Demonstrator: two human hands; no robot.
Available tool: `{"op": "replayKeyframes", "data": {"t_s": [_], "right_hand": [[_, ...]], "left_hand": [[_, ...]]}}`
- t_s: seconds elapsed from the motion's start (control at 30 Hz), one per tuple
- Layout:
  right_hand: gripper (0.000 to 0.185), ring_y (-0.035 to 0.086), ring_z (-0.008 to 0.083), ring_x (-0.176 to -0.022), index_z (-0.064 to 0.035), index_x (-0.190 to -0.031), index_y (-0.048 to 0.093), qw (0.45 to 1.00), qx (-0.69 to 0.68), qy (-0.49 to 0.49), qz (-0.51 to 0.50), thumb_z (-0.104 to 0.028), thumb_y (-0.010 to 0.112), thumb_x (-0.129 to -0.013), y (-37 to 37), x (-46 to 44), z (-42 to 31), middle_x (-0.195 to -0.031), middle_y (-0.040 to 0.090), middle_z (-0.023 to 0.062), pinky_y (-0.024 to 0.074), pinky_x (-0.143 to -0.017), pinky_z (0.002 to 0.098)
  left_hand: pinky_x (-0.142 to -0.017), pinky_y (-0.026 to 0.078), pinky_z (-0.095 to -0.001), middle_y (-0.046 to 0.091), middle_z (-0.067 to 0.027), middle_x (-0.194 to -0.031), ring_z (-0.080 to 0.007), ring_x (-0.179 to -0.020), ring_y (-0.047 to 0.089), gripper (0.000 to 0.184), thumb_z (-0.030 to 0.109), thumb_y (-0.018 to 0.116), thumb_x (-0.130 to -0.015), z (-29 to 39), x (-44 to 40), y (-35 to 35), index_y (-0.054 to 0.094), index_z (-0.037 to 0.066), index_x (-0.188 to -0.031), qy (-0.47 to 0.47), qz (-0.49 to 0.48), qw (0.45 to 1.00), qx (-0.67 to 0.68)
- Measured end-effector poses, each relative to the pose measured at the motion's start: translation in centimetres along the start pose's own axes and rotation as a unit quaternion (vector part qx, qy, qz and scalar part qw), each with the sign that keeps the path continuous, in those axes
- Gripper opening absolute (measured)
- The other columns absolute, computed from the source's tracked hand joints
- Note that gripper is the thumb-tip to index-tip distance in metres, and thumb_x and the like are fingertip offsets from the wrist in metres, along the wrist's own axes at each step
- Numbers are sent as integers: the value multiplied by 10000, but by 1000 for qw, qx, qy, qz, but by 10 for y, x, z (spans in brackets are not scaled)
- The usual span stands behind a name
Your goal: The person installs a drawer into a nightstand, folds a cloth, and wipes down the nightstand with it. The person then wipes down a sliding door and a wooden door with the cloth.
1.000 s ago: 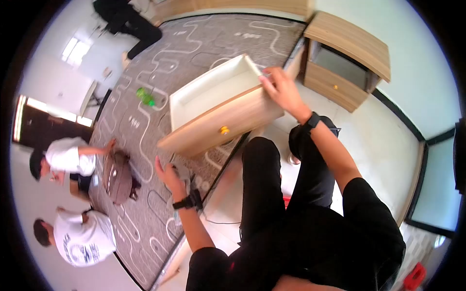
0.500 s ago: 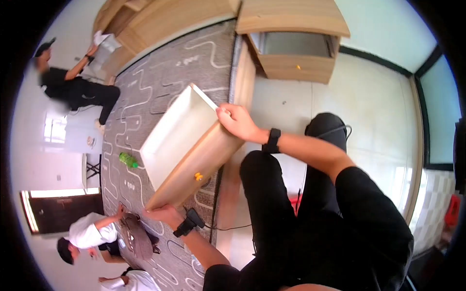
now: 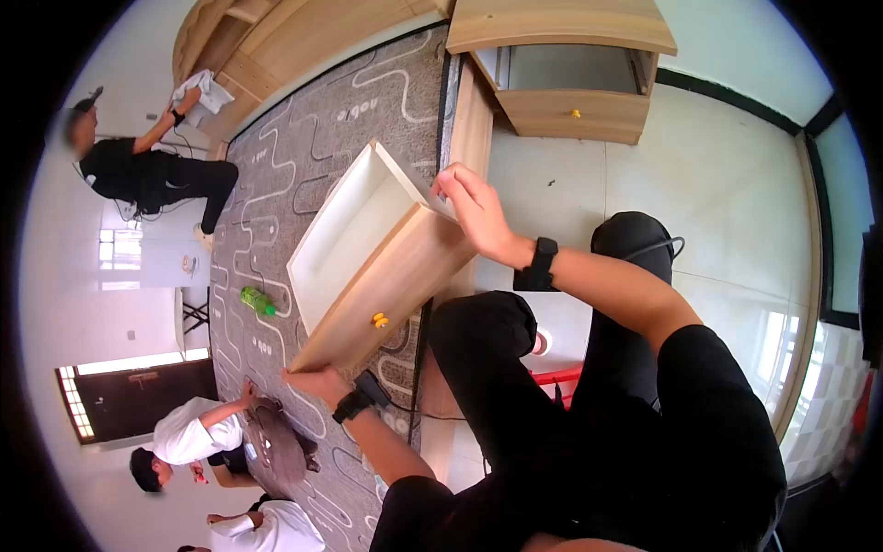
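A wooden drawer (image 3: 345, 332) with a pale inside and a yellow knob (image 3: 380, 320) is held tilted above the patterned mattress (image 3: 317, 120). My left hand (image 3: 320, 385) grips the lower left end of its front panel; part of the fingers is hidden beneath. At the opposite end, my right hand (image 3: 478, 216) has bent fingers at the front corner, the palm side partly out of sight. Each wrist wears a black band.
A nightstand (image 3: 570, 115) with an open drawer slot stands at the top right. A green bottle (image 3: 258, 301) and a brown bag (image 3: 276, 442) lie on the mattress. One person (image 3: 152, 175) handles white cloth; others in white shirts (image 3: 189, 428) are lower left. Red object (image 3: 556, 377) between my legs.
The whole view has shifted slightly. My right hand has changed its hold at the drawer's corner, its fingers now raised off the top edge. My left hand stays on the lower end.
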State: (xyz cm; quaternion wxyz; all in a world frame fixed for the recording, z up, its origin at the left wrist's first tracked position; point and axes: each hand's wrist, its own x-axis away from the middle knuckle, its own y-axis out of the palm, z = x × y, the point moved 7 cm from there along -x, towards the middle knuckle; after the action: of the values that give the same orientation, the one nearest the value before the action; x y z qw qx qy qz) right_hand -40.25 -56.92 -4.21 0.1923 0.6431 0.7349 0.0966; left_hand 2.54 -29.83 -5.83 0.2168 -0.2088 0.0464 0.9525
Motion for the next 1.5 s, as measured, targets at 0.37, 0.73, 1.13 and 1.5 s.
{"op": "replayKeyframes", "data": {"t_s": [0.37,0.73,1.13,1.5], "right_hand": [[333,511,425,-762,33,-822,514,981,152,-93,71,-209,352,-983,23,0,-8,-828,565,244,397,-705,482],[405,546,327,-724,70,-807,596,905,9,-114,409,-281,429,-919,-168,-39,-67,-768,625,212,427,-719,414],[202,494,144,-788,-66,-813,561,842,-136,-93,513,-249,488,-857,-280,15,-110,-797,542,16,385,-749,285],[201,397,137,-663,-122,-680,385,854,-153,-38,496,-216,451,-845,-303,28,-71,-665,417,-4,339,-654,296]], "left_hand": [[-995,383,-359,506,-131,-1134,-223,-1113,470,397,290,571,-876,35,25,16,476,-18,-1106,-43,74,996,14],[-873,450,-409,559,-100,-1080,-246,-995,564,437,420,382,-919,152,75,248,500,29,-1074,-222,20,924,312],[-988,323,-375,455,-92,-1187,-209,-1144,419,527,450,496,-894,101,141,388,415,33,-1205,-348,-77,869,343],[-1023,302,-339,441,-96,-1232,-180,-1188,398,616,468,548,-883,97,147,404,400,13,-1272,-338,-102,882,311]]}}
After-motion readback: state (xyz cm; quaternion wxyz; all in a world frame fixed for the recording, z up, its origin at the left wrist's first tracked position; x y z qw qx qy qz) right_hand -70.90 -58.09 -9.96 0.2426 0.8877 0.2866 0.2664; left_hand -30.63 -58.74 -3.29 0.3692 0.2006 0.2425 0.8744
